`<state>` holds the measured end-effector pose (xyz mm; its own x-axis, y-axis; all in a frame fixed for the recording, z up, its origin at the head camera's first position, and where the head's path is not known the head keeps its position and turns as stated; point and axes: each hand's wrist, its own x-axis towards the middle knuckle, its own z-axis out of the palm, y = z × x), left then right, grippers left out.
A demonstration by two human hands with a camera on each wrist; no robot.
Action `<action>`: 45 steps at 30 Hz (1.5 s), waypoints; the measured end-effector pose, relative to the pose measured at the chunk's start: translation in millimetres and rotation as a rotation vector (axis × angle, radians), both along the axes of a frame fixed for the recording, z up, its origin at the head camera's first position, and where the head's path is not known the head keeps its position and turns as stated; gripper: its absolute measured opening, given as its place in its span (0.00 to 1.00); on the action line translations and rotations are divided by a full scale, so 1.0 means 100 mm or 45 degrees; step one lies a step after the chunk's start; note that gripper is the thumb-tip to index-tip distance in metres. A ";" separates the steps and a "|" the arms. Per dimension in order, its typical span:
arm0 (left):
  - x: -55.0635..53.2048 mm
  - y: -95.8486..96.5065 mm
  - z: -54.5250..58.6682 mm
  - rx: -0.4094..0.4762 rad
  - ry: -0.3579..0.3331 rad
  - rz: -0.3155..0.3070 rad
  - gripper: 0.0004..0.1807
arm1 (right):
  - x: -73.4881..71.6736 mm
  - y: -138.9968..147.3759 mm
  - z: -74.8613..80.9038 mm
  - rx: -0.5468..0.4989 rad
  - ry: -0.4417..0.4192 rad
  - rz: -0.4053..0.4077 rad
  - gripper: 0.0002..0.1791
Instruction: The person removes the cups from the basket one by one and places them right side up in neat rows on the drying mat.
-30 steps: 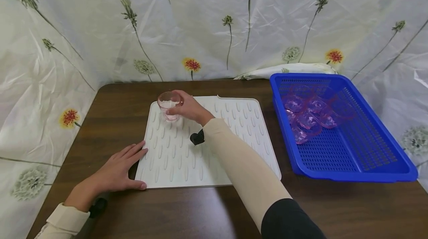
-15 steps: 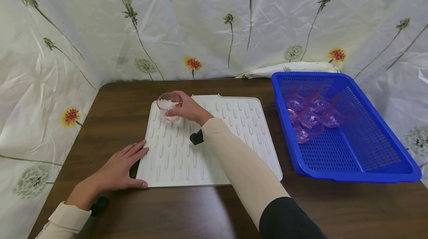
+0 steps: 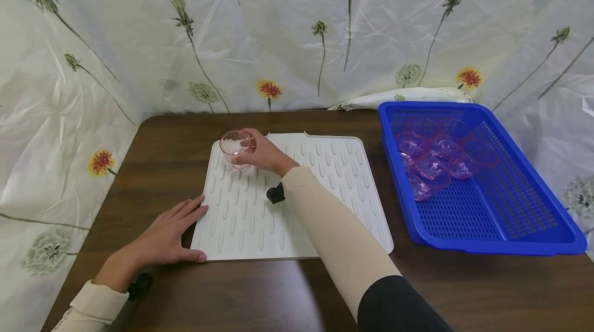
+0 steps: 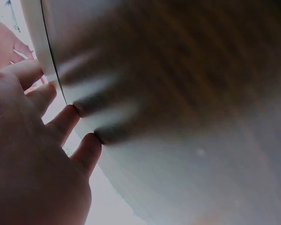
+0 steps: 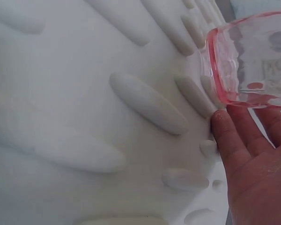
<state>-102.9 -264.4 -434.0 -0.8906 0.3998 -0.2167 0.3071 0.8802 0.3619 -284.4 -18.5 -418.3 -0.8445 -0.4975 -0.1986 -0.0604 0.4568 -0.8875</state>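
A clear pink-tinted glass (image 3: 232, 149) stands upright at the far left corner of a white ridged mat (image 3: 260, 223). My right hand (image 3: 265, 154) holds it from the right side, fingers behind and thumb in front. In the right wrist view the base of the glass (image 5: 248, 70) is right at the mat's ridges, with fingertips beside it. My left hand (image 3: 160, 236) lies with fingers spread at the mat's left edge, thumb at the near corner. The left wrist view shows those fingers (image 4: 65, 123) straight, their tips on the dark wooden surface along the mat.
A blue plastic basket (image 3: 501, 247) stands on the table to the right of the mat. Several pink glasses (image 3: 429, 167) lie together in its left part. A flowered sheet (image 3: 287, 38) hangs behind the brown wooden table (image 3: 250, 291).
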 end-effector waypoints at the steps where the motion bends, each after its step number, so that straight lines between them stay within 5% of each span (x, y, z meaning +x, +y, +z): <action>1: 0.00 0.01 0.00 0.000 0.001 -0.002 0.61 | 0.00 0.01 0.00 0.002 -0.001 -0.004 0.46; 15: -0.03 0.06 0.00 -0.011 -0.004 -0.022 0.60 | 0.00 0.09 0.11 0.026 -0.044 0.043 0.50; 21: -0.06 0.04 0.00 0.005 0.019 -0.040 0.60 | -0.13 0.33 0.49 0.224 0.021 0.110 0.52; 30: -0.04 -0.03 0.00 -0.036 0.051 -0.034 0.60 | -0.24 1.01 1.25 0.516 0.308 0.216 0.43; 37: -0.01 0.02 0.01 -0.021 0.056 -0.035 0.60 | -0.09 1.59 1.58 0.727 0.414 0.283 0.32; 45: 0.05 0.07 0.02 -0.041 0.078 -0.052 0.60 | 0.20 2.37 1.72 0.814 0.472 0.231 0.29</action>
